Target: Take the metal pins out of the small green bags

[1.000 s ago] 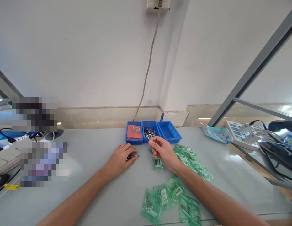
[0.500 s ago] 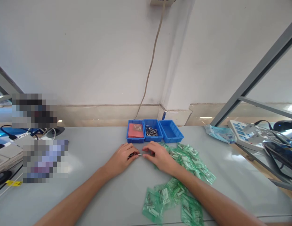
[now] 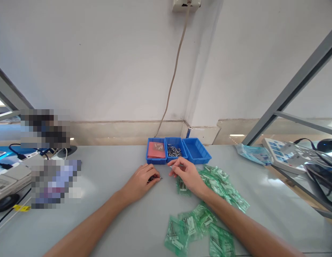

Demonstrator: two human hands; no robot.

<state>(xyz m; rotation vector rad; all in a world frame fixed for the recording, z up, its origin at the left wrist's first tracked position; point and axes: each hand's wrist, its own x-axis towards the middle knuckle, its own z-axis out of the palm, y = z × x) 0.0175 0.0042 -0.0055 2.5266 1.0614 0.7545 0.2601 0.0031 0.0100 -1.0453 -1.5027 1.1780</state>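
Observation:
My left hand (image 3: 141, 179) rests on the table, its fingers closed round several small silver screws (image 3: 152, 178); one tip sticks out past the thumb. To its right, my right hand (image 3: 185, 174) is raised just in front of the bins, thumb and fingers brought together. A thin light sliver shows at its fingertips, too small to name. Beneath that hand lies a green plastic bag (image 3: 182, 188) with metal pieces inside. Beyond both hands, the middle blue bin (image 3: 176, 138) contains many loose screws (image 3: 173, 151).
A left blue bin (image 3: 147, 157) contains red plastic bags (image 3: 156, 152); a right blue bin (image 3: 197, 151) stands beside the middle one. Filled green bags (image 3: 221, 185) spread around my right forearm. Cables and devices (image 3: 286, 157) sit at the right, a power strip (image 3: 13, 175) at the left.
My right hand has drawn away from my left fingertips, rising a little to the right, and uncovers a green bag below. My left hand stays almost in place. The view has shifted slightly.

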